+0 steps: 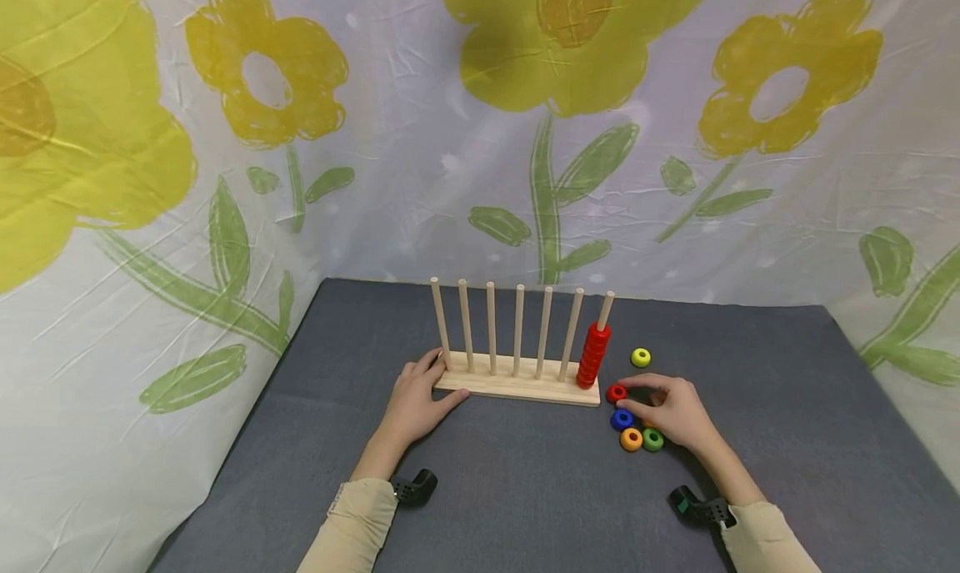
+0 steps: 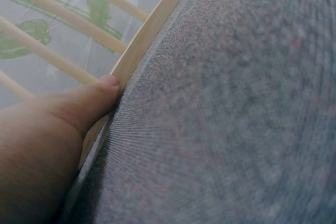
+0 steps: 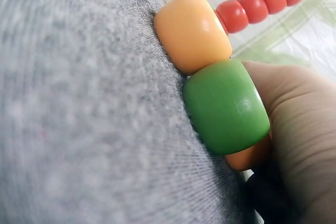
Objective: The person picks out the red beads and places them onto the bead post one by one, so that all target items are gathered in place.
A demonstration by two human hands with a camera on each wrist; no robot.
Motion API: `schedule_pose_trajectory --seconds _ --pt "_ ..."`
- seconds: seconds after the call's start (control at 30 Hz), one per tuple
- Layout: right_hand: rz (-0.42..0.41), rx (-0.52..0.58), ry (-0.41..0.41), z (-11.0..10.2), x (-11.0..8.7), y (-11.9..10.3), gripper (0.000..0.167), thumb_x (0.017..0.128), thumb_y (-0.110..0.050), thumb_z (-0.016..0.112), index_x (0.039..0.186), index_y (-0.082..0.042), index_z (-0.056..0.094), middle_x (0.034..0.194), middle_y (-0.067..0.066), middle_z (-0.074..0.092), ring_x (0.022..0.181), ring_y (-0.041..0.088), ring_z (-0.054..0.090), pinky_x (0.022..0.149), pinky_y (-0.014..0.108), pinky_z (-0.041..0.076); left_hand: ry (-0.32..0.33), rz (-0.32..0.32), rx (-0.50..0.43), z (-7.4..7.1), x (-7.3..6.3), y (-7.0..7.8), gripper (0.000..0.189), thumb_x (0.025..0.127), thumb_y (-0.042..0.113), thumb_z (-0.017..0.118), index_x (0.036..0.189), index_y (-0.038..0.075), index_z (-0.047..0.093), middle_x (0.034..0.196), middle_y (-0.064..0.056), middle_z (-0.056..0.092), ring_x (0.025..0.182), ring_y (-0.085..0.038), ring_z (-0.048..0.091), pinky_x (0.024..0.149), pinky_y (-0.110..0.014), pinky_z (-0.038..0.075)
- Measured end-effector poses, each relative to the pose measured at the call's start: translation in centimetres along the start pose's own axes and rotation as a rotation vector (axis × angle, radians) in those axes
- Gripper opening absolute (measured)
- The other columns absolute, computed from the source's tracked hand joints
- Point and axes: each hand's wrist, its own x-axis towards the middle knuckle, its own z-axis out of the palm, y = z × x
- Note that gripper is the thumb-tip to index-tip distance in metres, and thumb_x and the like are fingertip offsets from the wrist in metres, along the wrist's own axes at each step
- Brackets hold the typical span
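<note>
A wooden peg stand [image 1: 517,383] with several upright pegs stands on the table. Red beads [image 1: 593,356] are stacked on its rightmost peg; the other pegs are bare. My left hand [image 1: 417,399] grips the stand's left end, thumb on the front edge and fingers round the far side. To the right of the stand, my right hand [image 1: 672,408] pinches a loose red bead [image 1: 617,393] between thumb and index finger, low over the table. Close beneath that hand lie a blue bead [image 1: 622,419], an orange bead [image 3: 193,34] and a green bead [image 3: 227,107]. A second orange bead is partly hidden.
A yellow-green bead [image 1: 641,357] lies apart, beyond the right hand. Dark grey cloth [image 1: 517,490] covers the table. Behind it hangs a pale curtain [image 1: 405,181] printed with yellow flowers.
</note>
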Motion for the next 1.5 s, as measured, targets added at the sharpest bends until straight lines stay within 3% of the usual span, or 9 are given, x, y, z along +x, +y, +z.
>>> schedule_pose_trajectory --seconds 0.27,0.5,1.07,1.5 --pt "0.025 -0.013 0.026 0.0 0.1 0.0 0.032 0.088 -0.019 0.089 0.117 -0.007 0.081 0.055 -0.011 0.036 0.045 0.004 0.027 0.045 0.024 0.026 0.002 -0.003 -0.006 -0.1 -0.1 0.1 0.076 0.096 0.043 0.079 0.156 0.004 0.054 0.163 -0.018 0.047 0.134 -0.042 0.050 0.111 -0.062 0.041" --pt "0.037 0.011 0.024 -0.4 0.2 -0.5 0.032 0.089 -0.020 0.088 0.119 -0.008 0.080 0.052 -0.012 0.035 0.044 0.004 0.027 0.043 0.023 0.025 0.007 -0.001 -0.007 0.0 -0.1 0.1 0.075 0.096 0.044 0.079 0.155 0.004 0.055 0.162 -0.018 0.047 0.134 -0.042 0.051 0.110 -0.062 0.042" --pt "-0.011 -0.018 0.117 -2.3 0.3 -2.0 0.025 0.090 -0.018 0.088 0.112 -0.010 0.080 0.053 -0.015 0.029 0.044 0.003 0.023 0.041 0.025 0.025 0.009 0.008 0.001 0.0 0.0 0.0 0.075 0.096 0.043 0.079 0.155 0.003 0.055 0.163 -0.018 0.047 0.132 -0.042 0.051 0.109 -0.062 0.042" --pt "-0.062 -0.044 0.190 -3.5 0.2 -4.0 0.026 0.089 -0.015 0.089 0.112 -0.010 0.080 0.056 -0.008 0.036 0.045 0.003 0.027 0.042 0.027 0.027 0.013 0.005 0.001 0.0 0.0 0.0 0.075 0.095 0.044 0.080 0.154 0.004 0.056 0.162 -0.018 0.048 0.133 -0.042 0.051 0.110 -0.063 0.042"
